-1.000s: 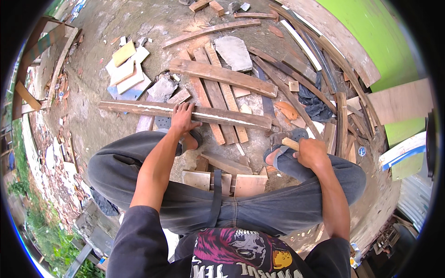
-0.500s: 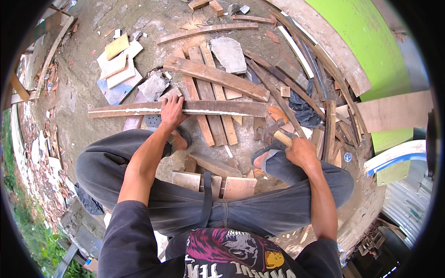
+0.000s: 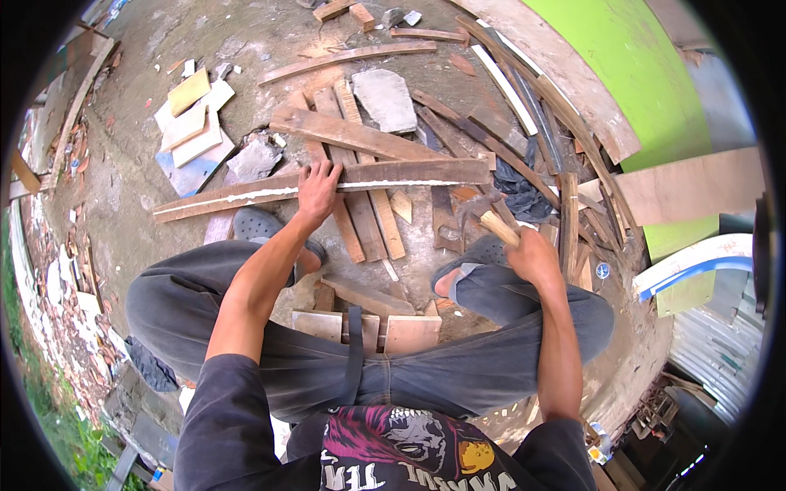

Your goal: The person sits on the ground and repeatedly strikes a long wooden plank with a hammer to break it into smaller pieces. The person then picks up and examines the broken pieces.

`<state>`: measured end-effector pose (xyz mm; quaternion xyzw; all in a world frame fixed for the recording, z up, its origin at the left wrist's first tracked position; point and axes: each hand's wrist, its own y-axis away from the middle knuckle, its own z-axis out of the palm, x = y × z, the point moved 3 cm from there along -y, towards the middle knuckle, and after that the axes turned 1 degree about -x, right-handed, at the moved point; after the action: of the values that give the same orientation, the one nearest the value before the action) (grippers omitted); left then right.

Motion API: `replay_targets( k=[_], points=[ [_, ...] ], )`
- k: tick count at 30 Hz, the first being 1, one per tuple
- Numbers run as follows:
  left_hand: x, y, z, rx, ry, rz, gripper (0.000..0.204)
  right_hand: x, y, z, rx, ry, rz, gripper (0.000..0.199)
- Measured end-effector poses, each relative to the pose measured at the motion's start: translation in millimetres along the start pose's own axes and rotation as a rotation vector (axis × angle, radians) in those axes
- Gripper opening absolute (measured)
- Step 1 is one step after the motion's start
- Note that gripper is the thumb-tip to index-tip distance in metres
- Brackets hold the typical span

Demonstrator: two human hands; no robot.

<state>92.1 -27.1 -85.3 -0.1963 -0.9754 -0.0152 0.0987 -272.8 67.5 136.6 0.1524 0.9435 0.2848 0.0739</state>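
A long wooden plank [image 3: 409, 173] with a white streak lies crosswise on the ground in front of me, on top of several other boards. My left hand [image 3: 317, 187] presses down on its middle, fingers spread over the edge. Near my right knee, my right hand [image 3: 532, 255] grips a tool [image 3: 489, 215] by its pale wooden handle, which points up and left; the dark head looks like a hammer's and hangs over the scrap wood just below the plank's right end.
Scrap boards [image 3: 352, 135] and a flat grey stone slab [image 3: 386, 100] lie beyond the plank. Pale tile pieces [image 3: 192, 135] sit at the left. Long timbers lean by a green wall [image 3: 639, 65] on the right. I sit low, feet in sandals [image 3: 254, 225].
The view has shifted, so the plank now appears lower and more central. My left hand stays on the plank; my right hand still holds the tool, its handle lifted slightly.
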Motion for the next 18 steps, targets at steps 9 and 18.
replay_targets(
  k=[9, 18],
  points=[
    [17, 4, 16, -0.326, 0.105, -0.061, 0.07, 23, -10, 22, 0.039, -0.15, 0.043, 0.042],
    [70, 37, 6, -0.566, -0.064, -0.053, 0.105, -1, -16, 44, -0.205, 0.135, -0.032, 0.059]
  ],
)
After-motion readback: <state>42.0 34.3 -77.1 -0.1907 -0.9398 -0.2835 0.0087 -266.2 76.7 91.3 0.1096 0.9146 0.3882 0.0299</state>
